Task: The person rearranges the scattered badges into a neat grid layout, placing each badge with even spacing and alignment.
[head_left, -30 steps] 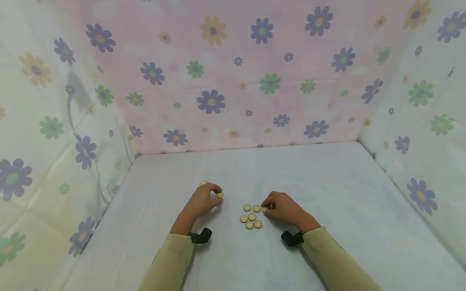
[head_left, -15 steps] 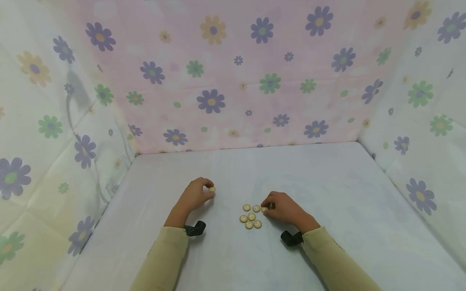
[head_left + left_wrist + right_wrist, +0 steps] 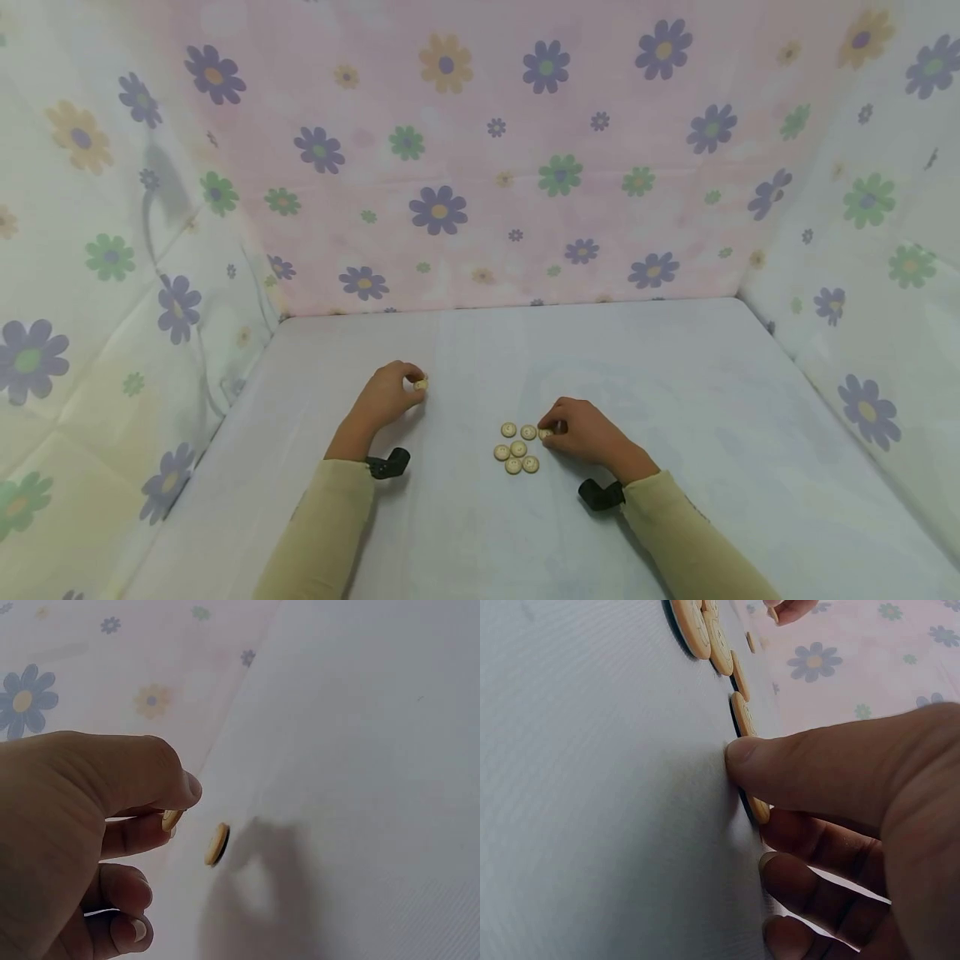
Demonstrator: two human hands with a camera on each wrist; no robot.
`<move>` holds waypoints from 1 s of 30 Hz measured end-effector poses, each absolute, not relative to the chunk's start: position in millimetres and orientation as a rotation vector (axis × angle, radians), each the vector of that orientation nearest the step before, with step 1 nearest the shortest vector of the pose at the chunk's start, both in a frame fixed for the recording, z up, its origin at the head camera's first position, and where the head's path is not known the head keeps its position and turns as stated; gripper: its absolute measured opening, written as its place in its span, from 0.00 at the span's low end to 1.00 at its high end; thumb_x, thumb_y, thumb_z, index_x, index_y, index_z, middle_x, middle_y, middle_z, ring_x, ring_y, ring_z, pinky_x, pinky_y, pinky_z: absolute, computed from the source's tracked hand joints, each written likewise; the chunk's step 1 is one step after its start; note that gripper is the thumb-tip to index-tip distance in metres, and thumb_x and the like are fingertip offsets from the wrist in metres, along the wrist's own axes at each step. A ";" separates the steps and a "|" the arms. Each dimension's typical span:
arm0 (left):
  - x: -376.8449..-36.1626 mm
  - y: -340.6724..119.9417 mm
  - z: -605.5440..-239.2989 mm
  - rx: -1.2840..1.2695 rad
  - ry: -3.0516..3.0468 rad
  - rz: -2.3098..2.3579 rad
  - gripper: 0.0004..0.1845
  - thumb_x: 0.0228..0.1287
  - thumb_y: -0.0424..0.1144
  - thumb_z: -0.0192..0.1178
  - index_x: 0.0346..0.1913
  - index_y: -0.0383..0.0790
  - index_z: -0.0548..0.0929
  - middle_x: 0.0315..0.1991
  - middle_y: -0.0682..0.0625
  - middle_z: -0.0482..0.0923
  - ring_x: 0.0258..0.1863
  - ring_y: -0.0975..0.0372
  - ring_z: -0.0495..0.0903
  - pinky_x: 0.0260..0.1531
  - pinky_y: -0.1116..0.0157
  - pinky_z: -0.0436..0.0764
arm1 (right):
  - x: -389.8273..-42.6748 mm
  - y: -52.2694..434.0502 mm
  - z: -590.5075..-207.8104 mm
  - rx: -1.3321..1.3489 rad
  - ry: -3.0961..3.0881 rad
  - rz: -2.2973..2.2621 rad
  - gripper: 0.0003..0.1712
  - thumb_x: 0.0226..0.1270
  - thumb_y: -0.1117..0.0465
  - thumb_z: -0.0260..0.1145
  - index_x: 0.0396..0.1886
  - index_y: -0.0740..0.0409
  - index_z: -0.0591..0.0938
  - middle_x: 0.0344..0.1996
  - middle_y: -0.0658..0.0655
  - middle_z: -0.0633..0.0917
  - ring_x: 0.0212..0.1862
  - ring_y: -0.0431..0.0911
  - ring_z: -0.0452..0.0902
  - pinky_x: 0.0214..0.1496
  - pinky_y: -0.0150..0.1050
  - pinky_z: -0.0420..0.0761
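Note:
My left hand (image 3: 408, 390) pinches a small cream button (image 3: 172, 819) between thumb and forefinger, just above the white table (image 3: 675, 400). A second lone button (image 3: 217, 844) lies on the table right beside those fingertips. In the head view only one button (image 3: 420, 384) shows at that hand. To the right, my right hand (image 3: 551, 432) rests on the table with its thumb (image 3: 795, 769) and fingers pinching a button (image 3: 759, 810) at the right edge of a cluster of several cream buttons (image 3: 517, 450). More of the cluster (image 3: 705, 634) shows in the right wrist view.
Flowered fabric walls stand on three sides: pink at the back (image 3: 480, 167), pale on the left (image 3: 97, 275) and right (image 3: 870, 208). A black wrist mount sits under each sleeve (image 3: 390, 463) (image 3: 598, 495). Bare white table stretches behind and to the right.
My left hand has carried its button left and away from the cluster, over to the lone button. The right hand has stayed at the cluster.

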State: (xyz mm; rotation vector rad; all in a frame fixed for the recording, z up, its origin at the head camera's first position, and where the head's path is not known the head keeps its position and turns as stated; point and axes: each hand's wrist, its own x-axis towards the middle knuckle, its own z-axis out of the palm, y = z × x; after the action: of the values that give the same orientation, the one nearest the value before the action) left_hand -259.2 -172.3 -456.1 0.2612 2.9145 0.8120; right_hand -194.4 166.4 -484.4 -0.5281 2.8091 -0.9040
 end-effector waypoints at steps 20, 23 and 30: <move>-272.2 -201.2 -452.2 0.258 2.953 0.716 0.17 0.63 0.40 0.61 0.53 0.36 0.81 0.52 0.41 0.78 0.53 0.48 0.76 0.55 0.48 0.74 | -190.1 166.9 -487.6 -0.540 2.815 -0.910 0.11 0.58 0.58 0.72 0.42 0.50 0.88 0.33 0.42 0.80 0.34 0.37 0.71 0.37 0.35 0.73; -274.5 -203.5 -451.5 0.247 2.948 0.719 0.18 0.63 0.40 0.61 0.53 0.35 0.81 0.52 0.40 0.78 0.54 0.47 0.76 0.55 0.48 0.74 | -190.8 166.4 -486.2 -0.545 2.822 -0.911 0.11 0.58 0.59 0.72 0.41 0.50 0.87 0.34 0.43 0.80 0.34 0.38 0.71 0.38 0.35 0.73; -281.8 -206.0 -456.9 0.212 2.938 0.722 0.18 0.64 0.41 0.60 0.54 0.36 0.80 0.53 0.40 0.78 0.53 0.48 0.76 0.55 0.49 0.74 | -192.2 165.9 -485.5 -0.570 2.824 -0.910 0.10 0.58 0.59 0.72 0.41 0.49 0.87 0.34 0.43 0.80 0.34 0.37 0.71 0.38 0.36 0.72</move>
State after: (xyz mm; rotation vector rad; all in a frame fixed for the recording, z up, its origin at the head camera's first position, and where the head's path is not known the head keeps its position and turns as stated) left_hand -281.8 -206.0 -456.9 0.2121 2.9383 0.7221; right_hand -192.2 165.9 -485.5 -0.5695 2.8244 -0.9096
